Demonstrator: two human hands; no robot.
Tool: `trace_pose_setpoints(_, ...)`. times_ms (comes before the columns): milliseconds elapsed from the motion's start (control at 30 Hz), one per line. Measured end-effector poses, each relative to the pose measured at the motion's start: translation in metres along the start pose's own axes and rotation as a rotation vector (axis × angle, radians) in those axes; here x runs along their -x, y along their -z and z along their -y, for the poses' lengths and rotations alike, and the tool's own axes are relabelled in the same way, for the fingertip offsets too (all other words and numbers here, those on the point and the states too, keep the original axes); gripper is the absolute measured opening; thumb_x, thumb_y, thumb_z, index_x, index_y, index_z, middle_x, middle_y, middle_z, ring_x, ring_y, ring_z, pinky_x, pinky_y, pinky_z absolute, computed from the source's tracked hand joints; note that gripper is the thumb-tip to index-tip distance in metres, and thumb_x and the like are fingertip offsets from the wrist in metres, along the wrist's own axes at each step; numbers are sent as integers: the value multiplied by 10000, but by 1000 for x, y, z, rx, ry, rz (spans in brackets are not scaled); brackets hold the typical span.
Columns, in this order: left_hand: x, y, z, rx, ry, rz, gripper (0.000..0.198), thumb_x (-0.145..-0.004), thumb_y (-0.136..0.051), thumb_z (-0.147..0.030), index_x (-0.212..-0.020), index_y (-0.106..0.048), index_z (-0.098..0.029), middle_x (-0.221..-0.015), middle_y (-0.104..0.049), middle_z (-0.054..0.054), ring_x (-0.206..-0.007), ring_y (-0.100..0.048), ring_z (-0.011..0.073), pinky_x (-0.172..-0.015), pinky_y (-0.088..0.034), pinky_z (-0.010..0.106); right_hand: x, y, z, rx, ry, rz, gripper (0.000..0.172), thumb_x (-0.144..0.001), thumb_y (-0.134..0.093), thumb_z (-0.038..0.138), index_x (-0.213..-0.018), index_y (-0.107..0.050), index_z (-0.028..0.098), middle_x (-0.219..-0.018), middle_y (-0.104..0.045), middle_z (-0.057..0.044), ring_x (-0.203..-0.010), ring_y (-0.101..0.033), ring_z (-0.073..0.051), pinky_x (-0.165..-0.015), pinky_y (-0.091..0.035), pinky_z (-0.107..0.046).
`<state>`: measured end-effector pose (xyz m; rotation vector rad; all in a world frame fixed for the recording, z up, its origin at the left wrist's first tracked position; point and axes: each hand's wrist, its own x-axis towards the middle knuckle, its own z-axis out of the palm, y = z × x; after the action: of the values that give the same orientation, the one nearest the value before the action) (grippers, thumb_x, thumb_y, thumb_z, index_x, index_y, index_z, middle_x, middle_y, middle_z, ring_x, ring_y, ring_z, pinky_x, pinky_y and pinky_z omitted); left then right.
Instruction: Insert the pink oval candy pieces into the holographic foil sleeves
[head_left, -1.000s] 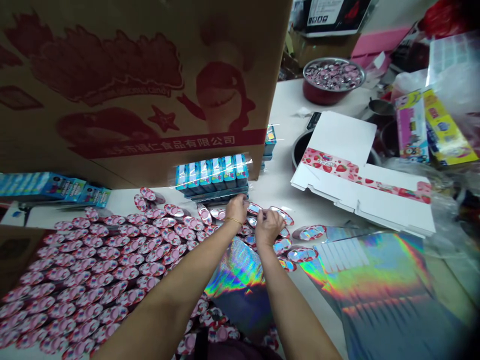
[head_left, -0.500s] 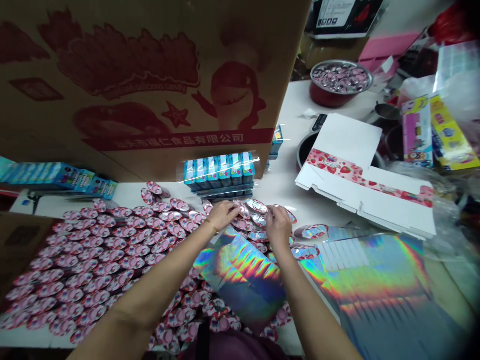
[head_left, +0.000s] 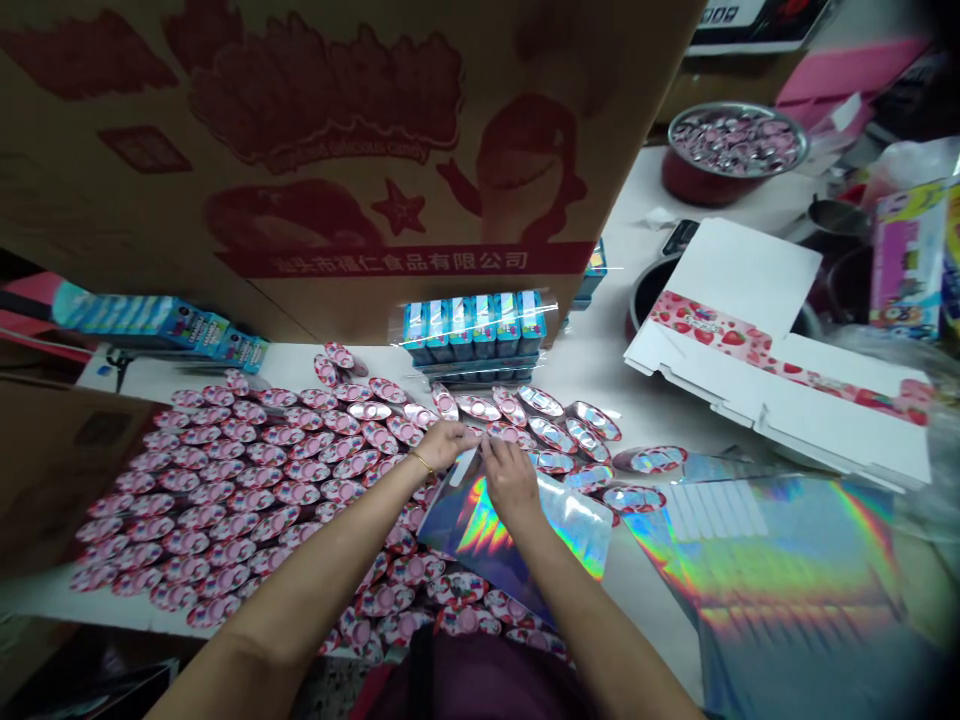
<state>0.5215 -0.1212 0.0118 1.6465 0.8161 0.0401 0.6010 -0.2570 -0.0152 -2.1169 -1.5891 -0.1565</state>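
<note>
My left hand (head_left: 446,445) is closed, its fingertips pinched at the upper edge of a shiny rainbow-coloured sticker sheet (head_left: 574,525). My right hand (head_left: 512,482) reaches across that sheet, with closed fingertips meeting the left ones; whatever is between them is too small to make out. A pale bare strip (head_left: 463,468) shows on the sheet beside the left fingers. Under and around the sheet stand many small oval pink-and-red packs (head_left: 360,465). Just right of my hands, several packs have silvery tops, among them one oval pack (head_left: 553,434).
A large brown carton (head_left: 360,200) rises at the back, with a wrapped row of blue packs (head_left: 474,325) before it. More rainbow sheets (head_left: 795,560) lie at right, near an unfolded white strawberry-print box (head_left: 742,290). A metal bowl (head_left: 739,150) holds many small pieces.
My right hand has moved left from the silvery packs to meet my left hand at the sheet's edge. The sheet has shifted and turned. The view has swung slightly left.
</note>
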Motion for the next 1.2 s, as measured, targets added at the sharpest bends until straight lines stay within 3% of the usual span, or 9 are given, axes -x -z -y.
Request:
trace_pose_setpoints(200,9,-3,4,98,91,-77,484,-560,-593,-592,-487,-430,-143,-446,-343,-69,-439,-276,43,-423,-213,184,11,-4,5,-202,15,-60,337,-855,-365,165,-1149,-529,183,-1150,-560,-108,-1085,-484,-204,-898,-414,-384)
trace_pose_setpoints(400,5,2,12,-69,59,-167,454,-590,-574,-567,-474,-431,-152,-442,-347,-66,-450,-286,52,-419,-210,189,5,12,4,-355,-88,-80,246,-861,-384,220,-962,-608,208,-960,-626,-75,-935,-554,-172,-827,-456,-345)
trace_pose_setpoints(533,8,0,5,46,93,-115,465,-591,-581,-567,-469,-404,-155,-427,-330,-70,-420,-273,44,-411,-195,192,-7,16,-1,-230,-108,-28,294,-859,-409,248,-1114,-543,192,-994,-599,-92,-929,-520,-198,-815,-421,-353)
trace_pose_setpoints(700,15,-7,-5,235,149,-68,464,-556,-601,-590,-551,-475,-144,-456,-414,-56,-420,-340,53,-426,-244,192,-7,-1,-4,-96,16,-8,287,-858,-396,183,-1099,-551,194,-999,-595,-89,-887,-507,-195,-774,-392,-332)
trace_pose_setpoints(867,13,-2,10,-15,79,-164,412,-661,-538,-537,-529,-486,-150,-466,-428,-38,-460,-379,81,-465,-285,206,-1,7,3,-215,24,-36,220,-846,-407,171,-964,-593,186,-1019,-590,-92,-937,-508,-180,-834,-376,-321)
trace_pose_setpoints(1000,11,12,14,-510,-103,-265,221,-742,-509,-340,-633,-588,-166,-673,-574,26,-686,-514,148,-669,-384,256,-10,43,2,-554,-153,37,155,-812,-448,210,-802,-602,192,-883,-598,-56,-853,-521,-160,-772,-404,-293)
trace_pose_setpoints(1067,9,15,7,-626,-182,-299,148,-737,-520,-282,-735,-621,-174,-829,-603,57,-854,-524,187,-799,-377,293,-17,57,-6,-775,-318,97,145,-786,-478,244,-725,-597,189,-794,-584,-30,-758,-523,-140,-677,-412,-257)
trace_pose_setpoints(1133,6,13,-4,-571,-223,-286,168,-740,-519,-290,-789,-631,-174,-900,-608,66,-932,-518,203,-864,-360,315,-23,62,-16,-969,-508,126,161,-755,-511,290,-674,-595,179,-702,-566,-4,-651,-501,-119,-588,-387,-230)
trace_pose_setpoints(1200,0,7,-16,-328,-155,-208,280,-782,-457,-379,-761,-633,-163,-838,-627,61,-867,-557,190,-822,-395,308,-28,59,-25,-1105,-684,101,186,-716,-548,334,-654,-599,167,-612,-549,16,-567,-466,-101,-536,-350,-218)
